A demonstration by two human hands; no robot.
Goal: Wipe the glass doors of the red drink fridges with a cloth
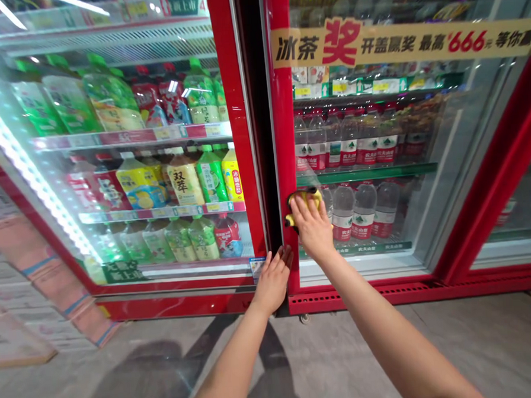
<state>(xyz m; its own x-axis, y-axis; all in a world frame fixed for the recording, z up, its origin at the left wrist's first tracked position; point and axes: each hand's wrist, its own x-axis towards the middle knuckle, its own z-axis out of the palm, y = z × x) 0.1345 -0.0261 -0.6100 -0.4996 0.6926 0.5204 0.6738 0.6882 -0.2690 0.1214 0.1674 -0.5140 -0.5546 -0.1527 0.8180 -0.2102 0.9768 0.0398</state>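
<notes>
My right hand (312,225) is on a yellow and black tool (313,197), pressed against the glass near the left edge of the right fridge door (283,133). Its fingers curl over the tool, and part of the tool is hidden under them. Lower and to the left, my left hand (273,277) rests with spread fingers at the gap between the two fridges, near the red frame of the left fridge (251,164). Nothing shows in it.
Green, red and yellow drink bottles (184,178) fill shelves in the left fridge. Water bottles (364,208) stand behind the right glass. Stacked cartons (25,283) are at the far left. Grey floor (167,370) lies below, with a small caster (304,319) under the right fridge.
</notes>
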